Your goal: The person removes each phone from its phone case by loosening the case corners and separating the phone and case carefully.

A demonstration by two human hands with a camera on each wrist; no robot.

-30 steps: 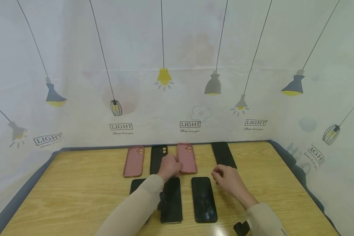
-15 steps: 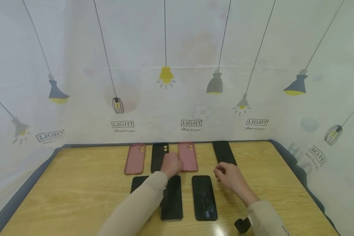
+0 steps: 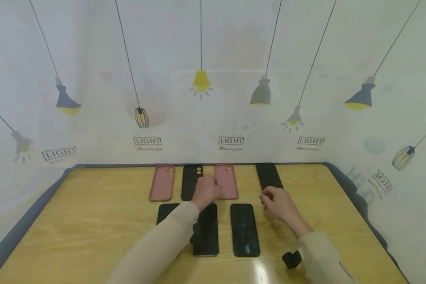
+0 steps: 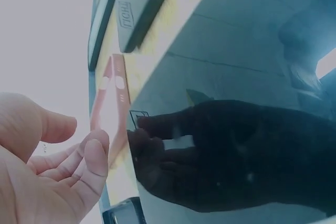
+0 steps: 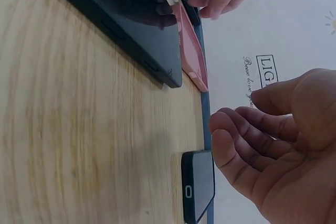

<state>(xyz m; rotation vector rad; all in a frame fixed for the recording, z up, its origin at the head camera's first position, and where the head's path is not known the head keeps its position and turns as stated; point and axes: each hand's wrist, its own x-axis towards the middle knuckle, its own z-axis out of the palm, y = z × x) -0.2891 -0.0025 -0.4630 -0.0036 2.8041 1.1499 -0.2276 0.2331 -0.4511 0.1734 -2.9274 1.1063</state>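
Note:
My left hand (image 3: pixel 206 190) hovers with loosely bent fingers over the gap between a black phone case (image 3: pixel 189 183) and a pink phone case (image 3: pixel 227 185). In the left wrist view its thumb and fingers (image 4: pixel 97 156) are apart, with nothing between them. My right hand (image 3: pixel 278 203) is just in front of a dark phone (image 3: pixel 269 174) at the back right. Its fingers (image 5: pixel 226 148) are relaxed and hold nothing in the right wrist view. Before the hands lie a middle phone (image 3: pixel 207 232), partly under the left sleeve, and a right phone (image 3: pixel 244 230).
Another pink case (image 3: pixel 162 182) lies at the back left. A third front phone (image 3: pixel 166 210) is mostly hidden by the left sleeve. The wooden table (image 3: pixel 92 221) ends at a printed curtain (image 3: pixel 184 126) behind the cases. A black wrist camera (image 3: pixel 291 259) sits by the right sleeve.
The head view has shifted, so the table sits higher in the picture. My left hand has drifted slightly over the right pink case's edge. The phones and cases have stayed put.

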